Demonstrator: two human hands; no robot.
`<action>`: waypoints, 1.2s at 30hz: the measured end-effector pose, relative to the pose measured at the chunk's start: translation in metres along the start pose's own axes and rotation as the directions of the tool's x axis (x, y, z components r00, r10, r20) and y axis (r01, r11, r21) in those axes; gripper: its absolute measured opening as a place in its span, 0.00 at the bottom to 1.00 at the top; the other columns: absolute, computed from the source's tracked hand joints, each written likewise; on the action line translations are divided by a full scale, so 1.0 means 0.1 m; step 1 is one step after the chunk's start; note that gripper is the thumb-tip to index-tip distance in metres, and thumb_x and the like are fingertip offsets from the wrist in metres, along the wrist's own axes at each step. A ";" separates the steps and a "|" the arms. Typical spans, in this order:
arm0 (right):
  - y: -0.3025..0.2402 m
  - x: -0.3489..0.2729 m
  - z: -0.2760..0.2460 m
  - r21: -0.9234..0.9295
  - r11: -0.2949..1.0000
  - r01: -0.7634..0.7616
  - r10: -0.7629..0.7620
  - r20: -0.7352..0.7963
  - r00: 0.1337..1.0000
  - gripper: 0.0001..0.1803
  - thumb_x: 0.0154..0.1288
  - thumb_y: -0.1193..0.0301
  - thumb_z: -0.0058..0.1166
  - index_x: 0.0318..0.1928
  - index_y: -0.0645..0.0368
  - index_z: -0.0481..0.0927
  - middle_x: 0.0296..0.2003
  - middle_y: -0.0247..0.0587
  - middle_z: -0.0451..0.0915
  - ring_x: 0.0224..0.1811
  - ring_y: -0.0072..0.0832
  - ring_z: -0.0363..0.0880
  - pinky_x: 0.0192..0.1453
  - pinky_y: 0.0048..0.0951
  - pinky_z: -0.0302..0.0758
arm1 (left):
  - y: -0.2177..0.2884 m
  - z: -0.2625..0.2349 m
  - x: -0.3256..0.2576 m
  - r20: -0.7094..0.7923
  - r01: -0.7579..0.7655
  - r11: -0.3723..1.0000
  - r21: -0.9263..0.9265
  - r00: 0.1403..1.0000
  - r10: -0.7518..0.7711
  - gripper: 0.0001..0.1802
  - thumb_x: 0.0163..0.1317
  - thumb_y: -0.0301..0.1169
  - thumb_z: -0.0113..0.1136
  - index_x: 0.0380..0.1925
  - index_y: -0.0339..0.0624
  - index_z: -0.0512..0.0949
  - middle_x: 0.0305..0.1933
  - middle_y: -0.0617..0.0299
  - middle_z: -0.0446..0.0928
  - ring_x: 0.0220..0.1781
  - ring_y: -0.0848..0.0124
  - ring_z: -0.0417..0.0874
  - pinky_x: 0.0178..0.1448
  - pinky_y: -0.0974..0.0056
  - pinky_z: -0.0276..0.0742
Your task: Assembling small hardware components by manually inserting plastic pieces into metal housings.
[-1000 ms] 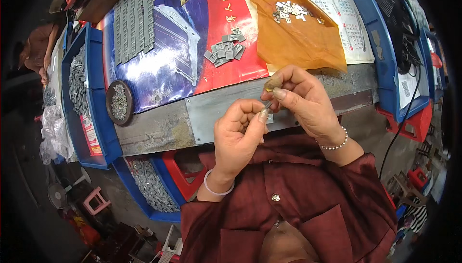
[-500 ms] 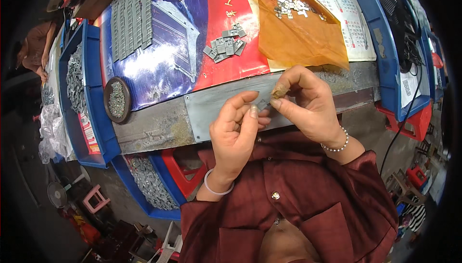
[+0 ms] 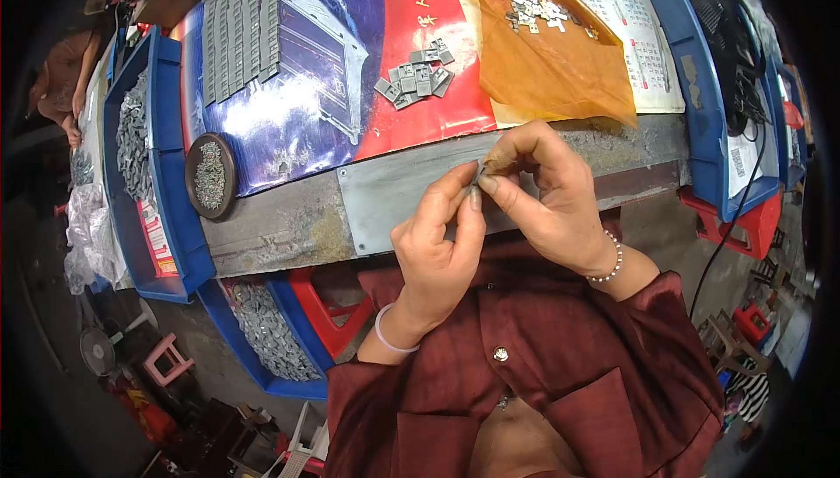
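Observation:
Over the table's near edge, my left hand (image 3: 440, 231) pinches a small dark grey piece (image 3: 478, 175) between thumb and fingertips. My right hand (image 3: 553, 202) is closed against the same spot, thumb and index finger pressed together. A tan wrap (image 3: 500, 161) covers the tip of its index finger. Whether the right fingers hold a second tiny part is hidden. Beneath the hands lies a smooth grey plate (image 3: 376, 207) screwed to the table edge. Beyond them sits a loose pile of flat grey pieces (image 3: 416, 77) on a glossy poster.
Left of the plate stands a round dark dish (image 3: 229, 182) of tiny metal parts. Blue bins (image 3: 188, 242) with grey parts flank the left side; another blue bin (image 3: 704, 84) is at right. Orange paper (image 3: 499, 58) bears small silvery pieces. Rows of grey pieces (image 3: 241, 32) lie far left.
My left hand has moved slightly right and closed its fingers. The two hands' fingertips have come together around the small grey piece.

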State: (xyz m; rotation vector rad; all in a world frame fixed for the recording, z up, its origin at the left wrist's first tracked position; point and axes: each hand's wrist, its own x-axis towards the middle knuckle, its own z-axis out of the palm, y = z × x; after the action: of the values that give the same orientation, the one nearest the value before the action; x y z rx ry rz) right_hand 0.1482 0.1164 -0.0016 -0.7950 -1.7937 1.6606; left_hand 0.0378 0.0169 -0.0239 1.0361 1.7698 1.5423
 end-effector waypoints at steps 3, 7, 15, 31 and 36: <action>0.02 0.01 0.02 -0.046 0.996 0.071 -0.073 -0.050 0.996 0.11 0.58 0.82 0.57 0.41 0.62 0.72 0.34 0.34 0.75 0.34 0.19 0.73 0.40 0.22 0.71 | 0.00 -0.01 0.00 -0.004 0.026 0.999 -0.019 1.000 -0.026 0.14 0.61 0.19 0.57 0.47 0.30 0.77 0.36 0.52 0.84 0.37 0.72 0.86 0.42 0.70 0.79; 0.04 0.00 0.04 -0.079 0.990 0.117 -0.125 -0.107 0.986 0.11 0.56 0.83 0.55 0.40 0.63 0.72 0.32 0.37 0.76 0.31 0.23 0.75 0.36 0.24 0.73 | 0.01 -0.04 0.00 0.025 0.068 0.994 -0.090 0.997 -0.066 0.14 0.63 0.18 0.54 0.49 0.27 0.74 0.39 0.53 0.83 0.39 0.73 0.84 0.45 0.70 0.79; 0.02 0.02 0.09 -0.267 0.942 0.201 -0.227 -0.070 0.971 0.12 0.56 0.84 0.56 0.40 0.63 0.73 0.31 0.42 0.77 0.31 0.30 0.77 0.37 0.28 0.74 | 0.01 -0.03 0.01 -0.024 -0.012 0.998 0.068 1.000 0.013 0.14 0.59 0.18 0.58 0.46 0.30 0.77 0.36 0.51 0.83 0.36 0.69 0.87 0.39 0.68 0.80; 0.03 0.00 0.07 -0.020 0.995 0.101 -0.103 -0.149 0.983 0.09 0.58 0.82 0.60 0.38 0.65 0.76 0.33 0.38 0.80 0.34 0.21 0.79 0.39 0.23 0.78 | 0.02 -0.01 -0.03 -0.020 -0.094 0.995 -0.017 0.995 0.093 0.13 0.62 0.17 0.55 0.47 0.28 0.75 0.37 0.53 0.83 0.38 0.71 0.86 0.43 0.69 0.81; 0.02 0.01 0.07 0.062 0.998 0.032 -0.020 -0.180 0.983 0.08 0.58 0.82 0.60 0.38 0.65 0.77 0.33 0.38 0.81 0.33 0.20 0.80 0.40 0.23 0.78 | 0.05 -0.05 -0.01 0.054 0.064 0.981 -0.182 0.997 -0.055 0.12 0.66 0.18 0.50 0.49 0.25 0.72 0.39 0.53 0.82 0.40 0.73 0.84 0.47 0.70 0.81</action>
State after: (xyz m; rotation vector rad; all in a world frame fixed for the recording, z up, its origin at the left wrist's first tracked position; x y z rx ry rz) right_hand 0.1422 0.1125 -0.0042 -0.8597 -1.6117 1.5691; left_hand 0.0353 0.0135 -0.0182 0.9150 1.5781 1.5960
